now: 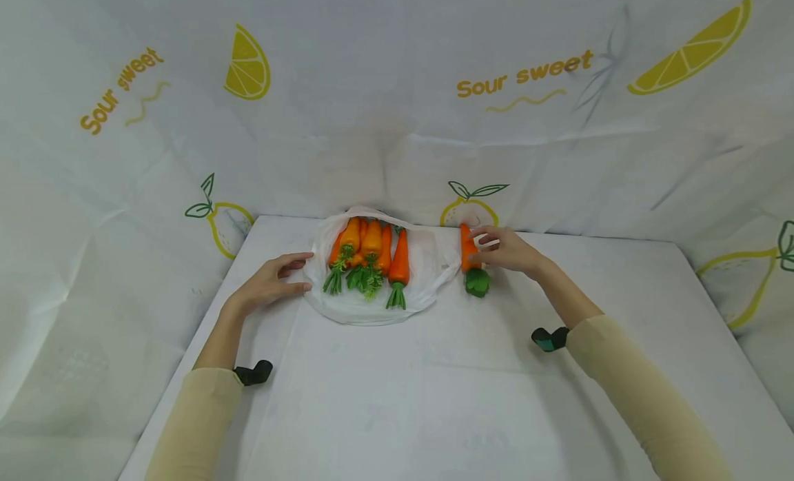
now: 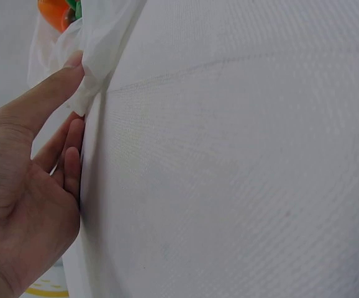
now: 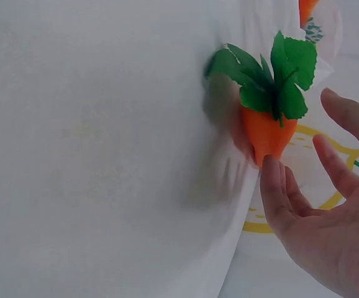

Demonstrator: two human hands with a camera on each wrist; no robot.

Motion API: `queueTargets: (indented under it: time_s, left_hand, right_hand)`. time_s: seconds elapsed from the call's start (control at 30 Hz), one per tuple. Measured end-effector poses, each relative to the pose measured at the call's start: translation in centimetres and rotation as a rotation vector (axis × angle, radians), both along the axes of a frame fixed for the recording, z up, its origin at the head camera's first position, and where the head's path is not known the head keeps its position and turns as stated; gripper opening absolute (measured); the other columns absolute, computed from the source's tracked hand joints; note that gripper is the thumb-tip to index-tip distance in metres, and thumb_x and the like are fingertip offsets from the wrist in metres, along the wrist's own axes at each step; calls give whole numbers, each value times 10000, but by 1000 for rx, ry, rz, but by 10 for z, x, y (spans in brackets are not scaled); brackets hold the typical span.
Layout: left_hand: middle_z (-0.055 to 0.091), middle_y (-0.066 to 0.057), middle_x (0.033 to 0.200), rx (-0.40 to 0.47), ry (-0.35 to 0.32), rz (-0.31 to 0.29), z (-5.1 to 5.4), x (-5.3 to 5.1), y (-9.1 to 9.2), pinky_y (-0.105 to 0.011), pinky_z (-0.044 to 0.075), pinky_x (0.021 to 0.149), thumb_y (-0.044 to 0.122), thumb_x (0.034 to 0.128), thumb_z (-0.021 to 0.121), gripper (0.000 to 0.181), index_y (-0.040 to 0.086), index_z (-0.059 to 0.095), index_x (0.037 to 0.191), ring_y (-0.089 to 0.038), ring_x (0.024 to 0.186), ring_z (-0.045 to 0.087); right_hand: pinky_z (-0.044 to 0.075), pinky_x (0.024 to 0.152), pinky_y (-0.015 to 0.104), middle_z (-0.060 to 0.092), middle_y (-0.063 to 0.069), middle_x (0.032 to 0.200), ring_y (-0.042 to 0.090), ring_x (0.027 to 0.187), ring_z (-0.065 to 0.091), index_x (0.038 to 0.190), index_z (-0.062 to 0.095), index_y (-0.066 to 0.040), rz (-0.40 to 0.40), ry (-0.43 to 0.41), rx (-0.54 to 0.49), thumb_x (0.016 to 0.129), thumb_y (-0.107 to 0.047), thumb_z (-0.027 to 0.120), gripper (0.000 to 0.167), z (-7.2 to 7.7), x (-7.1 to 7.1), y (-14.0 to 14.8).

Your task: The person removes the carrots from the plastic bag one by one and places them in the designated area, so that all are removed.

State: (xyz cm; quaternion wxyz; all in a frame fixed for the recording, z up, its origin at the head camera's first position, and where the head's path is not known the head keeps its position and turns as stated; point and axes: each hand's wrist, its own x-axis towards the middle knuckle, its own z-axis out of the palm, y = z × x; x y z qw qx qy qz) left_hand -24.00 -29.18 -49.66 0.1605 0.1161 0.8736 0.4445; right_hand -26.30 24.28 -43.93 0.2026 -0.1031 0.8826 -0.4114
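Observation:
A thin white plastic bag (image 1: pixel 366 314) lies on the table with several orange carrots (image 1: pixel 400 259) with green tops on it or in it. At the bag's left edge is my left hand (image 1: pixel 269 282), thumb and fingers spread apart, the tips touching the plastic. Right of the bag lies a single carrot (image 1: pixel 466 248), its leafy top (image 3: pixel 277 84) toward me and its narrow end toward the back. My right hand (image 1: pixel 510 251) reaches it from the right, with fingertips at its side; the thumb and fingers are not closed round it.
The white-covered table (image 1: pixel 397 398) meets a white cloth backdrop (image 1: pixel 384 123) printed with lemons and lettering just behind the bag. Cloth also rises along both sides. A dark device (image 1: pixel 253 373) is strapped at the left wrist, another (image 1: pixel 550 339) at the right.

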Motion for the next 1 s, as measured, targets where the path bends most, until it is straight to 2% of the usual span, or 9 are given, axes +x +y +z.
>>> queueTargets:
  time_s: [0.17, 0.3, 0.6, 0.83, 1.0]
  left_hand:
    - [451, -177, 1697, -6, 1, 0, 1, 1, 1, -626, 293, 1339, 333, 976, 837, 761, 191, 492, 1639, -400, 1578, 420]
    - [454, -172, 1693, -4, -7, 8, 2, 0, 2, -622, 300, 1338, 340, 968, 846, 756, 204, 506, 1629, -394, 1576, 425]
    - [453, -177, 1693, -4, -8, 8, 1, -1, 1, -630, 291, 1341, 343, 968, 845, 753, 205, 509, 1627, -401, 1578, 421]
    - [446, -189, 1696, 7, -7, 3, 4, 1, 2, -640, 281, 1340, 328, 970, 844, 752, 186, 509, 1628, -410, 1579, 418]
    - [441, -187, 1702, 12, -8, 3, 4, 2, 1, -639, 280, 1341, 320, 972, 841, 748, 181, 509, 1627, -411, 1584, 414]
  right_hand:
    - [496, 1207, 639, 431, 315, 1629, 506, 1438, 522, 1597, 444, -15, -4, 20, -23, 1057, -237, 695, 635, 9, -1, 0]
    - [510, 1193, 623, 464, 294, 1613, 486, 1417, 548, 1573, 487, -22, -15, 52, -53, 1057, -223, 699, 593, 16, -1, -5]
    - [501, 1203, 622, 518, 238, 1597, 478, 1428, 537, 1515, 567, -65, -11, 142, -116, 1027, -215, 761, 546, 27, 2, -29]
    - [515, 1187, 602, 541, 234, 1581, 449, 1392, 578, 1487, 583, -59, 40, 168, -175, 1018, -188, 772, 522, 32, 1, -50]
    - [548, 1164, 582, 578, 226, 1555, 429, 1359, 624, 1480, 601, -64, 85, 206, -178, 1005, -189, 795, 528, 34, 0, -69]
